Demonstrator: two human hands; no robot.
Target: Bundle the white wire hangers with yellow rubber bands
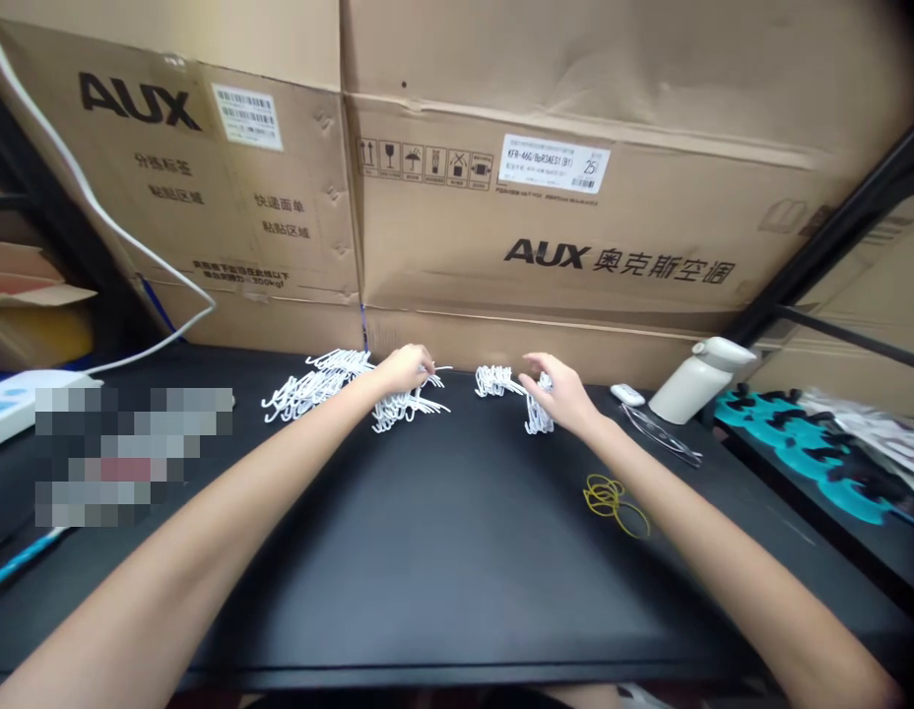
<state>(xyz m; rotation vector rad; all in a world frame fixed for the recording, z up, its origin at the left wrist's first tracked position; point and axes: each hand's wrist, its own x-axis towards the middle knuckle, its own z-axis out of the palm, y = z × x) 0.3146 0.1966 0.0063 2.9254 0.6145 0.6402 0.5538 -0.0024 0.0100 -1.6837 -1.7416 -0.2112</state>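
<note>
On the black table (427, 551), white hooks lie in bunches along the back. My left hand (407, 368) rests over the left bunches, its fingers curled down at the hooks (398, 409); what its fingertips hold is too small to tell. More hooks (309, 389) spread to its left, under and beside the wrist. My right hand (560, 392) is at a small bunch of white hooks (538, 414), with thumb and fingers apart around its top. Another small bunch (495, 381) lies between the hands, nearer the right one.
Large cardboard boxes (442, 226) stand behind the table. At the right are a white bottle (697, 379), a small white case (626, 395), glasses (662, 435), yellow rubber bands (616, 500) and turquoise items (804, 448). A white power strip (29, 404) sits left.
</note>
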